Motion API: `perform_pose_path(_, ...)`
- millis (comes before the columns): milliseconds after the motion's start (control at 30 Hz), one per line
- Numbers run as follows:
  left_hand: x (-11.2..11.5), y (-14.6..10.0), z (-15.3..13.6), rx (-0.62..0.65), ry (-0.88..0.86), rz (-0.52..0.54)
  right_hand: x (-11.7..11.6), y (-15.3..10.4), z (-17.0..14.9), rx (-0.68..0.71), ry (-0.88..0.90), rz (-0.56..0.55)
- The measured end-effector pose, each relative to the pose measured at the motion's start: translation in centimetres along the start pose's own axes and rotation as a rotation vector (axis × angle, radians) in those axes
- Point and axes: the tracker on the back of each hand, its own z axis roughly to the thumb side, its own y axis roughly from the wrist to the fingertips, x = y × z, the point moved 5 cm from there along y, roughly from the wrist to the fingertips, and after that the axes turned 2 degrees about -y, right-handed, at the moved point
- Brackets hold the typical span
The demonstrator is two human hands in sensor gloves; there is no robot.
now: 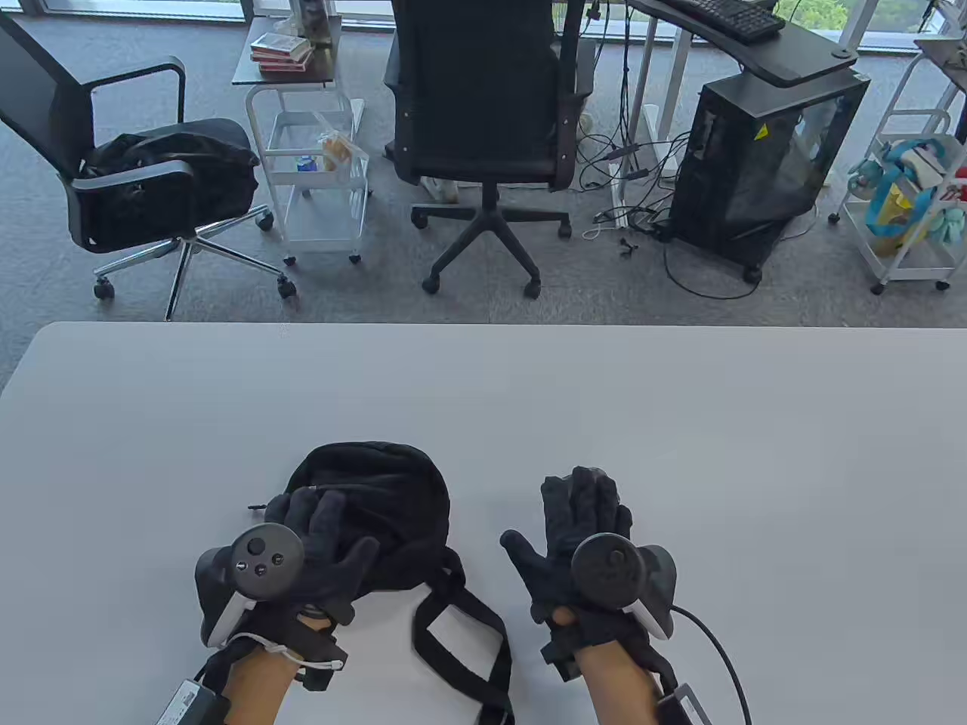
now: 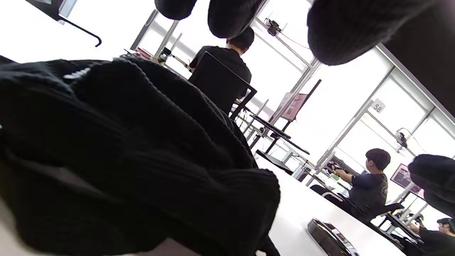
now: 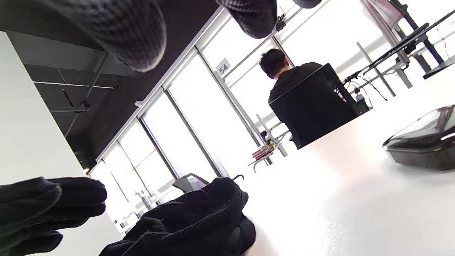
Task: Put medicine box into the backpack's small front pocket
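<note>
The black backpack [image 1: 378, 506] lies on the white table [image 1: 680, 423], straps [image 1: 461, 634] trailing toward the near edge. My left hand [image 1: 336, 529] rests on the backpack's near left side with fingers spread and grips nothing. The backpack fills the left wrist view [image 2: 124, 160], with the fingertips [image 2: 231, 17] above it. My right hand [image 1: 551, 521] is open and flat over the table, right of the backpack. No medicine box shows in the table view. A dark glossy flat object lies on the table in the left wrist view [image 2: 330, 238] and the right wrist view [image 3: 423, 142]; I cannot tell what it is.
Beyond the table's far edge stand office chairs [image 1: 483, 113], white carts [image 1: 317, 181] and a computer tower [image 1: 763, 158]. Bare white tabletop stretches behind and to both sides of the hands. People sit at other desks in the wrist views.
</note>
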Motion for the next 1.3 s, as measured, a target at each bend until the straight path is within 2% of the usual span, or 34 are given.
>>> perform_pose_path(300, -0.1, 0.0, -0.1, 0.003, -0.046, 0.008, 0.0, -0.1, 0.1, 0.009, 0.0, -0.011)
perform_pose_path(767, -0.1, -0.1, -0.2, -0.003, -0.07, 0.001, -0.6, -0.2, 0.2, 0.011, 0.012, 0.036)
perform_pose_path(1300, -1.2, -0.2, -0.4, 0.002, -0.1, 0.056, -0.6, -0.1, 0.1, 0.012, 0.018, 0.035)
